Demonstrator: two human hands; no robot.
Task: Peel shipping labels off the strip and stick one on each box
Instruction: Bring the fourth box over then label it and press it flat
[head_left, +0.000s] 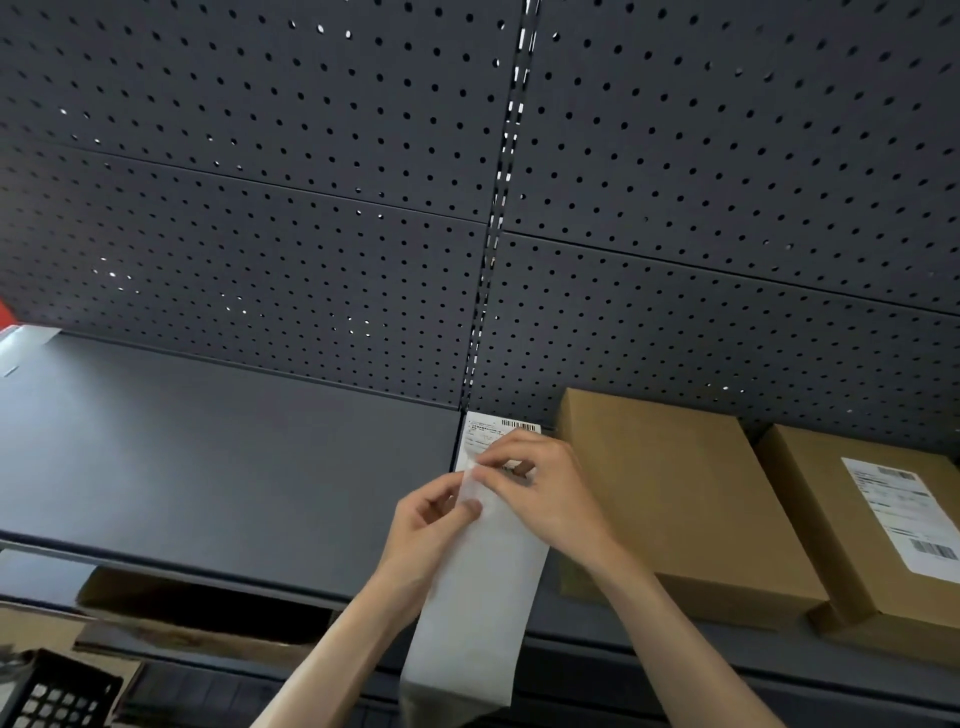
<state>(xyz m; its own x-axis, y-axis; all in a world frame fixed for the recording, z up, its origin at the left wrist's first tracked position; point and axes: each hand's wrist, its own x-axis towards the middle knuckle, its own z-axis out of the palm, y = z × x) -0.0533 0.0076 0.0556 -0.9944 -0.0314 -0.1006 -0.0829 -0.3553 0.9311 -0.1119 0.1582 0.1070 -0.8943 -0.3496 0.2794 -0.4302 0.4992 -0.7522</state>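
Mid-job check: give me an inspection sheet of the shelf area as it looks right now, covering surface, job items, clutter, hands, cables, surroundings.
Surface: dark shelf, bare on its left part.
Job's things: label strip held in both hands, blank backing hanging down; printed label at its top end, partly behind the fingers. Plain box on the shelf with no label on its visible top; labelled box to its right, already carrying a label.
Clutter: open carton below the shelf; black crate at bottom left.
Grippers: left hand and right hand both pinch the strip near the label edge.
Cables: nothing seen.
Surroundings: dark pegboard back wall.
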